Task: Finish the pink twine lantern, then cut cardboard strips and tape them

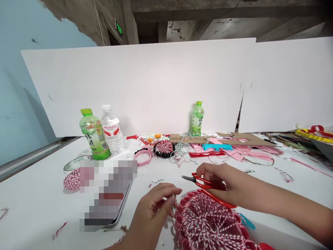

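Observation:
In my right hand (231, 184) is a pair of red-handled scissors (217, 198), with the short dark blades pointing left. Below them lies a round pink piece (179, 222) with a scalloped rim of loops, its middle covered in red-and-white twisted string (208, 218). My left hand (152, 205) is at the left side of that rim, thumb and fingers pinched together. Whatever sits between those fingertips is too small to make out. The lower part of the round piece runs out of view.
On the left stand a green tea bottle (95, 137) and a water bottle (113, 133), near a pixelated flat device (111, 198) and a string coil (71, 180). Behind are a pink ring (143, 156), a black-edged string disc (164, 148), another green bottle (197, 119) and pink scraps (241, 152).

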A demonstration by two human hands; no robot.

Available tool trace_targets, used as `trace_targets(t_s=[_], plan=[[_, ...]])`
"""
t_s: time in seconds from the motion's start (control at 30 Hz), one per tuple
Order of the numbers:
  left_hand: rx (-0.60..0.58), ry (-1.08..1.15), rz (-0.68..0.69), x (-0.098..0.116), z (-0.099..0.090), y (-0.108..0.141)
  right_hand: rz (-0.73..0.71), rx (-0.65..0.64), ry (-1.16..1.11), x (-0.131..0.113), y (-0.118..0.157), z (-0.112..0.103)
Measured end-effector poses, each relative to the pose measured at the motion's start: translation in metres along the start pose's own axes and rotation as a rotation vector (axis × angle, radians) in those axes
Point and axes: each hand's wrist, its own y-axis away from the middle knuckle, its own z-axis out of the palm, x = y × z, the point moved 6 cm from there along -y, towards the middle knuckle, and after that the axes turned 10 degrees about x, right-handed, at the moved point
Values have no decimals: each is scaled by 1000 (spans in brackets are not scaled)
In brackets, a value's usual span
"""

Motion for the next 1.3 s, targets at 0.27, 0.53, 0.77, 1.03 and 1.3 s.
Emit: trace_targets(t_s=[0.27,0.53,0.77,1.03,1.3], plan=[[11,23,9,1,2,0,-56,11,168,-20,5,0],[64,-35,-11,0,-3,-2,-89,32,240,-23,7,1],[46,55,-31,2,-2,-2,-96,-16,233,-29,9,9],[-11,36,40,8,2,-1,-24,-43,174,-32,11,12],[-33,28,27,5,3,2,-17,-43,138,-23,17,23]])
